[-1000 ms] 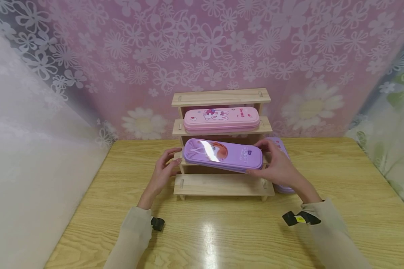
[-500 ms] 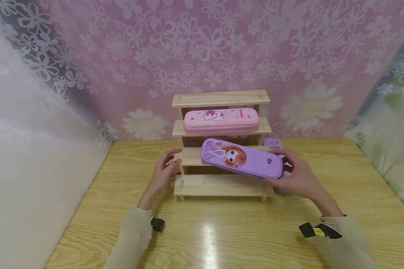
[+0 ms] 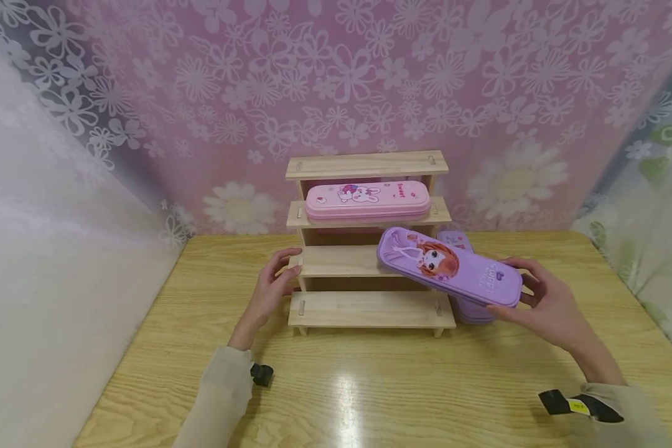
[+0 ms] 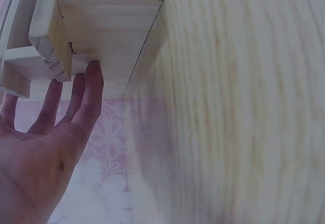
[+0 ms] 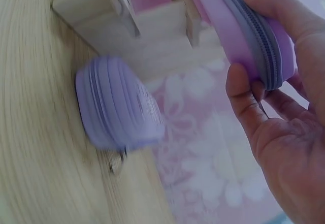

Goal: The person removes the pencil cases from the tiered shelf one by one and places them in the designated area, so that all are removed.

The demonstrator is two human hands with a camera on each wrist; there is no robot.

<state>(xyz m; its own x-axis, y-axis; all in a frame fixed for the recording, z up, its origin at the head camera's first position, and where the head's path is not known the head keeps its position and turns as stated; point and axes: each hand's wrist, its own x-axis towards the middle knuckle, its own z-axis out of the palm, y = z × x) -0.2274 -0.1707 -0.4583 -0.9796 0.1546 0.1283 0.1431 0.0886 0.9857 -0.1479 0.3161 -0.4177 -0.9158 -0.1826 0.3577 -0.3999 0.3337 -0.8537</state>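
Note:
My right hand (image 3: 557, 311) holds a purple zippered pencil case (image 3: 465, 270) by its right end, thumb on one side and fingers on the other. The case is tilted in the air, its left end in front of the wooden tiered shelf (image 3: 364, 309); a doll-like girl and "Sweet" decorate its lid. At the shelf's left side, my left hand (image 3: 266, 286) grips the end of the third tier from the top. In the left wrist view its fingers (image 4: 91, 94) reach past the plank's end; the thumb is hidden there. A pink rabbit pencil case (image 3: 368, 202) lies on the second tier.
Another purple pencil case (image 3: 473, 311) lies on the table right of the shelf, partly behind the held one; its zipper pull shows in the right wrist view. A pink flowered backdrop (image 3: 336, 93) hangs behind the wood-grain table (image 3: 291, 386).
My right hand has carried the purple pencil case rightward off the third tier, tilting it more with its right end lower. The left hand has stayed at the shelf.

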